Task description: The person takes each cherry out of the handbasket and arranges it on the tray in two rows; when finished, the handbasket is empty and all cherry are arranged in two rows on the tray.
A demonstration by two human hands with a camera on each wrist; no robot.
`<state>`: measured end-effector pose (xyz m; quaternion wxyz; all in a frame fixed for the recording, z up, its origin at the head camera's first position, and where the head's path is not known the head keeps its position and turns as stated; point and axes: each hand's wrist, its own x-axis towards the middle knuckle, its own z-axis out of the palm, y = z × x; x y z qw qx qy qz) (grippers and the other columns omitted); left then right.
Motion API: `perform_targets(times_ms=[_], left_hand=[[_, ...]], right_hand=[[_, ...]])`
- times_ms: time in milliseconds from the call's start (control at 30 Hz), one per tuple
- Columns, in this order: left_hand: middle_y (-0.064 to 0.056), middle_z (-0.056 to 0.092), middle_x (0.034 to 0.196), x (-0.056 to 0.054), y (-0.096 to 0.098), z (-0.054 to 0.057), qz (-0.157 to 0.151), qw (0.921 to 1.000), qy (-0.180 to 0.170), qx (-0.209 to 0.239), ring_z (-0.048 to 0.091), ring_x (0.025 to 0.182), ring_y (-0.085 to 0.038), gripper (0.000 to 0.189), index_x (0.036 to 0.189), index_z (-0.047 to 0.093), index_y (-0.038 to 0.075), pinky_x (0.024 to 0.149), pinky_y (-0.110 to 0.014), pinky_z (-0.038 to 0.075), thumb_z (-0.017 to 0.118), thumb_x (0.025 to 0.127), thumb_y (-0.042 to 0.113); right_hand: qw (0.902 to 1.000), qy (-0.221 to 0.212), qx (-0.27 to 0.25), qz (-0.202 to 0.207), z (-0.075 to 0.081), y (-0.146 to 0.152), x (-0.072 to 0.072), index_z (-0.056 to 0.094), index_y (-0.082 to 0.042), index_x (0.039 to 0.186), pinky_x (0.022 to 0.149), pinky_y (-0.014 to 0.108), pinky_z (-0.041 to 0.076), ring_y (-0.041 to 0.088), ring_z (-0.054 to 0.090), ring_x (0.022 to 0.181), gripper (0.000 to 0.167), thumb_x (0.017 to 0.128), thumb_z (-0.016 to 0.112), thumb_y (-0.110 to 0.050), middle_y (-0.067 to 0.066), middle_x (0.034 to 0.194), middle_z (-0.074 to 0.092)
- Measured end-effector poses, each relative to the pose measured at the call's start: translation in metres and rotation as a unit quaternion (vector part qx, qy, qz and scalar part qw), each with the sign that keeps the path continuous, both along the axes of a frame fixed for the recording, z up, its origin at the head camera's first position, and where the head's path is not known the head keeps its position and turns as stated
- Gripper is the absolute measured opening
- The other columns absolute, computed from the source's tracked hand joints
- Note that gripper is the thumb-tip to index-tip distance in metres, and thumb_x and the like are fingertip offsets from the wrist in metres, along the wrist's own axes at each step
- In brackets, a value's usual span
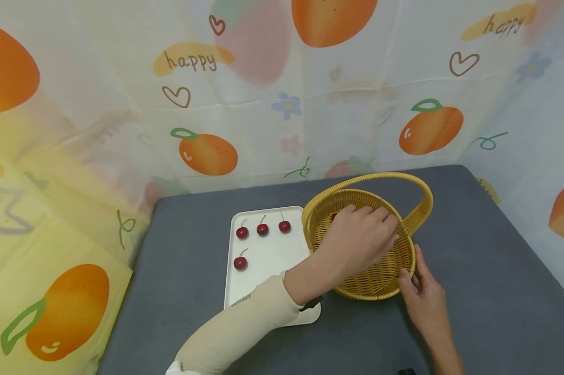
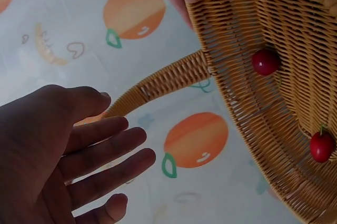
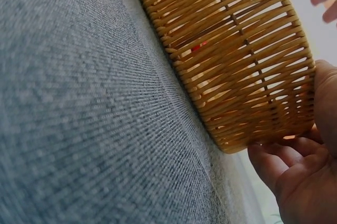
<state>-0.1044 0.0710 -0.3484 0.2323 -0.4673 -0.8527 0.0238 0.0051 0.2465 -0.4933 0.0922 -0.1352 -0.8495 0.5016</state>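
The left hand [image 1: 360, 234] is over the yellow wicker basket [image 1: 371, 284], its fingers loosely extended and holding nothing, while the right hand [image 1: 424, 299] grips the basket's near right rim, thumb at the edge and fingers against the side. The basket is on the grey worktop [image 1: 193, 260], its arched handle [image 1: 385, 176] rising above the rim. Inside lie two red cherries [image 2: 266, 62], apart from each other; a red patch glimpsed through the weave is probably one of them. Just left, partly beneath the left forearm [image 1: 263, 307], a white tray [image 1: 272, 265] carries four stemmed cherries [image 1: 284, 226], three in a far row and one nearer
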Motion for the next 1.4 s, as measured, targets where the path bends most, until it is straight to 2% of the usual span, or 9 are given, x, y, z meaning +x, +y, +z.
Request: perform_targets(times_ms=[200,367,533,633,733,933,1000,1133,1400], left_hand=[[0.012,0.064,0.081,-0.022,0.02,-0.011,0.014,0.9995,-0.029,-0.004,0.05,0.057,-0.005,0.023,0.094,0.072,0.026,0.049,-0.023,0.039,0.061,0.105,0.042],[0.01,0.054,0.069,-0.034,0.033,-0.019,0.04,0.9966,-0.067,-0.027,0.045,0.052,-0.005,0.03,0.079,0.062,0.027,0.046,-0.024,0.037,0.06,0.106,0.04],[0.011,0.056,0.07,-0.04,0.048,-0.031,0.06,0.9844,-0.14,-0.088,0.049,0.054,-0.006,0.026,0.088,0.068,0.027,0.049,-0.024,0.042,0.065,0.104,0.046],[0.01,0.057,0.073,-0.045,0.059,-0.036,0.066,0.9782,-0.16,-0.115,0.052,0.056,-0.006,0.025,0.093,0.069,0.028,0.051,-0.024,0.043,0.067,0.102,0.052],[0.009,0.056,0.073,-0.051,0.067,-0.04,0.077,0.9731,-0.171,-0.134,0.053,0.058,-0.007,0.028,0.088,0.065,0.027,0.051,-0.025,0.042,0.065,0.103,0.05],[0.011,0.06,0.079,-0.06,0.077,-0.055,0.11,0.9541,-0.224,-0.165,0.056,0.062,-0.007,0.03,0.084,0.064,0.028,0.056,-0.026,0.044,0.067,0.101,0.053],[0.013,0.064,0.082,-0.061,0.078,-0.061,0.118,0.952,-0.228,-0.166,0.059,0.064,-0.006,0.029,0.086,0.067,0.029,0.058,-0.026,0.047,0.07,0.098,0.055],[0.013,0.066,0.086,-0.064,0.081,-0.068,0.125,0.9541,-0.22,-0.16,0.061,0.067,-0.007,0.027,0.091,0.069,0.03,0.06,-0.027,0.05,0.073,0.096,0.056],[0.013,0.068,0.096,-0.065,0.089,-0.077,0.121,0.9515,-0.222,-0.175,0.064,0.076,-0.008,0.02,0.101,0.072,0.032,0.068,-0.028,0.054,0.071,0.098,0.052]], right_hand=[[1.0,-0.003,-0.005,0.0,0.0,0.0,0.001,0.015,-0.022,0.169,0.087,0.001,0.041,0.037,0.051,0.138,0.07,0.112,0.054,-0.031,0.019,0.162,0.038],[0.9998,-0.012,-0.013,0.005,-0.001,-0.001,0.0,0.012,-0.023,0.17,0.086,0.001,0.041,0.039,0.049,0.14,0.071,0.112,0.052,-0.035,0.019,0.165,0.035],[0.9999,-0.009,-0.01,0.0,0.0,0.0,0.001,0.013,-0.023,0.17,0.084,0.0,0.042,0.039,0.05,0.14,0.071,0.112,0.051,-0.034,0.019,0.164,0.036],[1.0,-0.003,-0.005,0.0,0.0,0.001,0.002,0.013,-0.021,0.17,0.084,0.001,0.042,0.039,0.051,0.138,0.07,0.112,0.051,-0.033,0.019,0.164,0.037],[1.0,0.003,-0.005,0.002,0.0,0.002,0.002,0.013,-0.02,0.17,0.084,0.001,0.043,0.039,0.051,0.138,0.07,0.112,0.052,-0.032,0.019,0.164,0.037],[1.0,0.006,-0.001,0.003,-0.003,0.0,0.001,0.015,-0.02,0.17,0.085,0.002,0.044,0.038,0.052,0.137,0.069,0.112,0.052,-0.03,0.019,0.163,0.038],[1.0,0.006,-0.001,-0.001,-0.004,-0.001,0.001,0.016,-0.021,0.17,0.085,0.002,0.044,0.037,0.053,0.137,0.069,0.112,0.053,-0.03,0.018,0.163,0.038],[1.0,0.004,-0.007,-0.004,-0.004,-0.001,0.002,0.015,-0.025,0.17,0.086,0.002,0.043,0.036,0.052,0.137,0.069,0.112,0.053,-0.031,0.016,0.164,0.038],[0.9998,-0.003,-0.017,0.007,-0.001,-0.001,0.003,0.01,-0.031,0.169,0.085,0.002,0.044,0.036,0.053,0.138,0.069,0.112,0.051,-0.035,0.017,0.165,0.036]])
